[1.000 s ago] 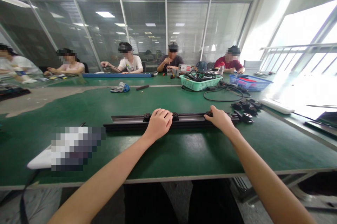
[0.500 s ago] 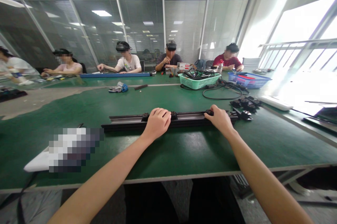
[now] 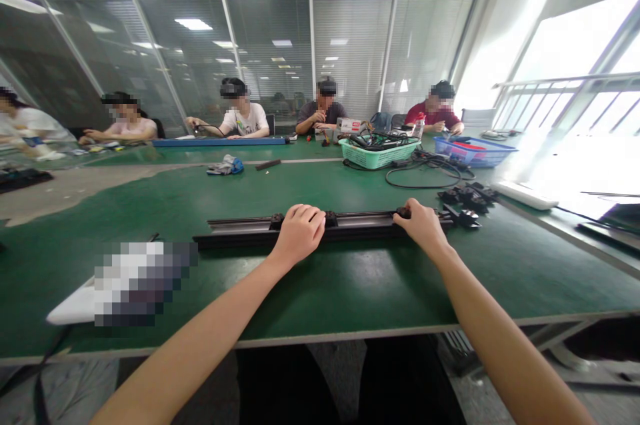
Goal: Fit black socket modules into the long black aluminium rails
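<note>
A long black rail lies across the green table in front of me, with small black parts seated along its channel. My left hand is curled over the rail near its middle, fingers closed on it. My right hand grips the rail near its right end, fingers bent over a small black part there. More loose black parts lie just past the rail's right end.
A white object with a blurred patch lies near the front left edge. A green basket of cables, a blue tray, a black cable loop and a cloth sit further back. Several people work at the far side.
My right hand has slid slightly rightward along the rail. The left hand stays where it was.
</note>
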`<act>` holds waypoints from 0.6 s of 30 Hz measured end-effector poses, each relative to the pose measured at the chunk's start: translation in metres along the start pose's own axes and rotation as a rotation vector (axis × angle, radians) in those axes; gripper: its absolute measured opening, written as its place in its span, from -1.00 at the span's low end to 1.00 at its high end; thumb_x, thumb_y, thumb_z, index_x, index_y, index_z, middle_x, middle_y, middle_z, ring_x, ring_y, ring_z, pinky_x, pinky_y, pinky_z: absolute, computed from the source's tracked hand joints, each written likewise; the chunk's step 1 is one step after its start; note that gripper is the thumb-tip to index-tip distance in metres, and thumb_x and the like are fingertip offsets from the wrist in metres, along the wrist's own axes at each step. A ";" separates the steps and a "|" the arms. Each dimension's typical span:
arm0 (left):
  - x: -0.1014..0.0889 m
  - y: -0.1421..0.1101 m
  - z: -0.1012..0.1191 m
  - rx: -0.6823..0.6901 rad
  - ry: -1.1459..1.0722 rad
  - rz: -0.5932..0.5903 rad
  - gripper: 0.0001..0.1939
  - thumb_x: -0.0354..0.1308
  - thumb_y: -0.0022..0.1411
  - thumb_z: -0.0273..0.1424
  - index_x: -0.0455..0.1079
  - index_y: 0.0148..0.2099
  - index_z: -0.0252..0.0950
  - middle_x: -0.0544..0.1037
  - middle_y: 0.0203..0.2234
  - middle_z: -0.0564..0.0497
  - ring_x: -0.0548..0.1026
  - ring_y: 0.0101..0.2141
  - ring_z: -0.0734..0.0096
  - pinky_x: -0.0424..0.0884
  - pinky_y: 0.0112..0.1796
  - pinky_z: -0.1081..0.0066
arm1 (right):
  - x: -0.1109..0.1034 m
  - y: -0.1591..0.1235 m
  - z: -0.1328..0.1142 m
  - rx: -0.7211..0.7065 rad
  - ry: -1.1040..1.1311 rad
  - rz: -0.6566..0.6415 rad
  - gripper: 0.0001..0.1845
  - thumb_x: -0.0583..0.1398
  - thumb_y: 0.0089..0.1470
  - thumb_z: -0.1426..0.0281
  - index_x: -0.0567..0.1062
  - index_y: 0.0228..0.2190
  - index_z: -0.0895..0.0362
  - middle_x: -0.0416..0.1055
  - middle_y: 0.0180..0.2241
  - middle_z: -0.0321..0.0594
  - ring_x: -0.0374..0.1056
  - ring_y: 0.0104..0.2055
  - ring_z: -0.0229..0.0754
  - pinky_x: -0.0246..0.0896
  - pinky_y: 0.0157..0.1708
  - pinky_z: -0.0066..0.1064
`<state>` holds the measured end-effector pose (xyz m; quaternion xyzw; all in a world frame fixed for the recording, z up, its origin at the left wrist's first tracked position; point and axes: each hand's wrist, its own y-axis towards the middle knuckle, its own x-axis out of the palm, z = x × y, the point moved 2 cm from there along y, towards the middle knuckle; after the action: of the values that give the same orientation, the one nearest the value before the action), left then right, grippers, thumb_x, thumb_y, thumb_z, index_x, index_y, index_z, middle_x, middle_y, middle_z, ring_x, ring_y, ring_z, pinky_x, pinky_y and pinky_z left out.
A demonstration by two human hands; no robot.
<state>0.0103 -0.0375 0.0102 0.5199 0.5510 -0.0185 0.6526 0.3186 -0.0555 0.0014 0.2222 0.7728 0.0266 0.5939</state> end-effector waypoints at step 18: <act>0.000 0.000 0.000 -0.001 -0.004 -0.006 -0.70 -0.05 0.45 -0.42 0.51 -0.02 -0.29 0.60 -0.11 -0.12 0.49 -0.05 0.20 0.31 0.11 0.13 | -0.004 -0.003 0.003 0.024 -0.028 -0.005 -0.70 0.12 0.20 0.12 0.42 -0.19 0.08 0.56 -0.23 -0.09 0.46 -0.14 0.03 0.13 -0.21 -0.30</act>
<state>0.0099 -0.0375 0.0104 0.5178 0.5513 -0.0212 0.6539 0.3212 -0.0599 0.0032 0.2276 0.7652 0.0129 0.6021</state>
